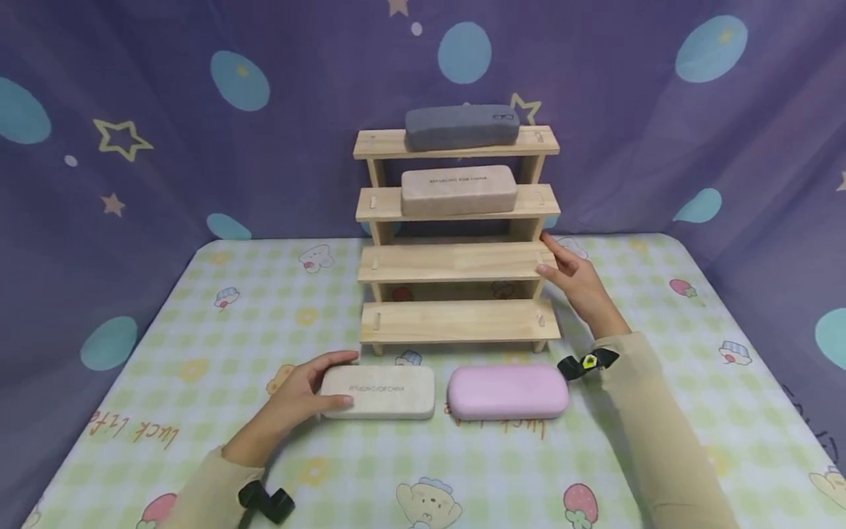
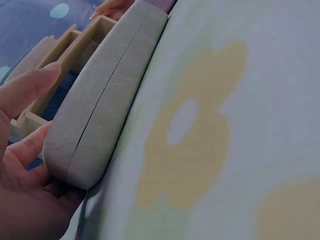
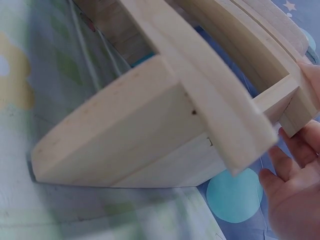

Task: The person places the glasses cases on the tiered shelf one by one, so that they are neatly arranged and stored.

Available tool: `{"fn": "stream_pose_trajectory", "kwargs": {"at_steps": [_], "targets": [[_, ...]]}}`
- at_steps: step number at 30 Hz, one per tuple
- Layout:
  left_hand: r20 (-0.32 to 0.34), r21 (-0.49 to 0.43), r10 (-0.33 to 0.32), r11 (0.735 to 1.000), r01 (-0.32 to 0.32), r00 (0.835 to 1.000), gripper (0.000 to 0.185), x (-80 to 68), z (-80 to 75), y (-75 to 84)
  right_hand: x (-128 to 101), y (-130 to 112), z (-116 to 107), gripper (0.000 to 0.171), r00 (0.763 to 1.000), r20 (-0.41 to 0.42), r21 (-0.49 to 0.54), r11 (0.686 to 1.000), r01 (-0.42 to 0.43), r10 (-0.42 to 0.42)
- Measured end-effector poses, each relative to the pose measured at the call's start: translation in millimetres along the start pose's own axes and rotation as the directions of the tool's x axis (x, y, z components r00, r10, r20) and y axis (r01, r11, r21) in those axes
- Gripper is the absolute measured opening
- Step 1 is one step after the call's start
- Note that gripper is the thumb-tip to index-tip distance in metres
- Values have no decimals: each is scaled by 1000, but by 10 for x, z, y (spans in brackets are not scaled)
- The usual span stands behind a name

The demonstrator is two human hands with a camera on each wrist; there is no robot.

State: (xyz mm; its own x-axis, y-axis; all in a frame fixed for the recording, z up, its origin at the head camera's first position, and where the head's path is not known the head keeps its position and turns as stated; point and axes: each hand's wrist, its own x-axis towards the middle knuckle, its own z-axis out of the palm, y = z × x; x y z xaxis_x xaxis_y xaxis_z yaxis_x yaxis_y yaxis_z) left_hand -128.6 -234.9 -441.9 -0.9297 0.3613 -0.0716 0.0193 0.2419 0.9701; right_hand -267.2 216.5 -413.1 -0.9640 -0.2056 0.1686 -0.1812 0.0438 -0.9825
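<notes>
From the head view, our left hand [image 1: 300,400] grasps the beige felt glasses case [image 1: 379,391] lying on the checked tablecloth [image 1: 198,353] before the stepped wooden rack [image 1: 457,261]. Two cases sit on its upper steps; two lower steps are unfilled. Our right hand [image 1: 575,279] touches the rack's right end, fingers relaxed. A pink case [image 1: 507,392] lies beside the beige one.

The left wrist view shows fingers [image 2: 27,90] curled round the case end [image 2: 90,135].

The right wrist view shows fingers [image 3: 292,170] at the rack's edge [image 3: 240,130].

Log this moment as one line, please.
left hand grips beige case on table | right hand steadies wooden rack | pink case untouched
</notes>
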Motion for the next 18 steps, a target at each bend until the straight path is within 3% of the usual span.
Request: {"fn": "stream_pose_trajectory", "kwargs": {"at_steps": [7,13,18], "targets": [[51,-20,-39,999,40,998,79,-30,-23,5,-29,37,28,63,1000,-18,21,1000,2,-2],[100,-28,-20,999,23,995,84,-84,-70,-34,-68,54,71,61,999,-33,36,999,-1,2],[101,-21,19,1000,-17,995,84,-102,-44,-93,-53,-20,42,61,1000,-20,-18,1000,-5,5]]}}
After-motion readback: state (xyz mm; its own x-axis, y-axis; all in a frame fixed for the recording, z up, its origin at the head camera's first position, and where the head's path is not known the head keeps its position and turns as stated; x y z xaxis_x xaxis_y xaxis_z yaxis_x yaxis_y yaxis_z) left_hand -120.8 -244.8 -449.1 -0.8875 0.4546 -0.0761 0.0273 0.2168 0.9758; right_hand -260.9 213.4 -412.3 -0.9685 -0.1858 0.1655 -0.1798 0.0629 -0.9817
